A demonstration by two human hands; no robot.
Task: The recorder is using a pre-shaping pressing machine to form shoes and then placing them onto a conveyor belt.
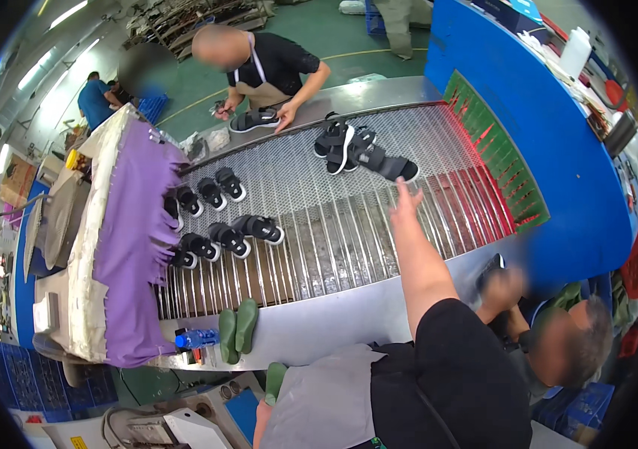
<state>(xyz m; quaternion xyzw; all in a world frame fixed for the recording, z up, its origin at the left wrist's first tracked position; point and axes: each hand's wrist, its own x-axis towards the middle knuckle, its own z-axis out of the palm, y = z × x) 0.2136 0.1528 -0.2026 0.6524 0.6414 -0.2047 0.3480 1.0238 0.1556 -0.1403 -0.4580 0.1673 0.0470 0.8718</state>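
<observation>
Right hand [406,198]: open, fingers spread, palm down, stretched out over the conveyor belt [319,247] at frame centre, grasping nothing. It sits just short of the cluster of black sandals [360,153] in the upper centre; the nearest sandal lies just beyond the fingertips, not touching them. Left hand [262,423]: only a sliver shows at the lower edge, close to a green piece [275,376]; cannot tell whether it is grasping or released. Judgement on progress: the pick-up of the cluster is at the reach stage only, with no sandal lifted and all of the cluster lying on the belt. About 7 smaller black sandals [222,224] lie in 2 loose rows at centre left, well apart from the hand, near the purple fringed curtain [135,232]; these look untouched too. So most of the clearing appears left to do. Outward: 2 green pieces [237,329] stand side by side on the steel ledge below the belt, with a blue bottle [195,338] just to their left. Green and red strips [499,165] hang along the belt's right end against a blue housing [581,187]. At the top of the frame a co-worker's hand [287,114] rests by 1 sandal [254,120] on the far ledge. At lower right another person holds a dark, blurred object [495,273]; its kind cannot be told.
</observation>
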